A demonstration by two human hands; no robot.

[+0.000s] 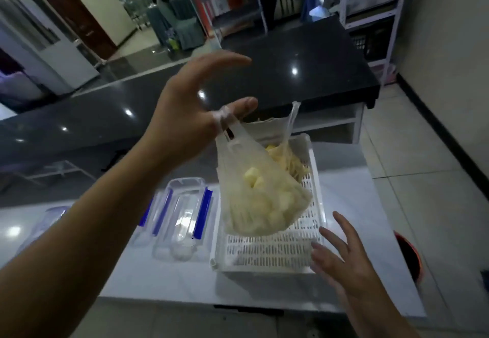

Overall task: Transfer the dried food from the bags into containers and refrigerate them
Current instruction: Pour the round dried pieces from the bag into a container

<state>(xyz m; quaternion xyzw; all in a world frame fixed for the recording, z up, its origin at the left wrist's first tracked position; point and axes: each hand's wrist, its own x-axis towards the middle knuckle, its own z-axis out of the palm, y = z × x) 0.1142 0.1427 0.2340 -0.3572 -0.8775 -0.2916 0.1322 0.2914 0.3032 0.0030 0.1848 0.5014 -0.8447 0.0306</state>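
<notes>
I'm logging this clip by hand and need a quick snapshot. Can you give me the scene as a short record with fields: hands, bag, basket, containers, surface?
left hand: raised, bag handle looped over the thumb, fingers spread
right hand: open, below and right of the bag, at the basket's near right corner
bag: thin translucent plastic, pale yellow chunks inside, hanging over the basket
basket: white, perforated, on the table; more yellowish food at its far end
containers: clear plastic with blue clips, left of the basket
table: white, glossy
</notes>
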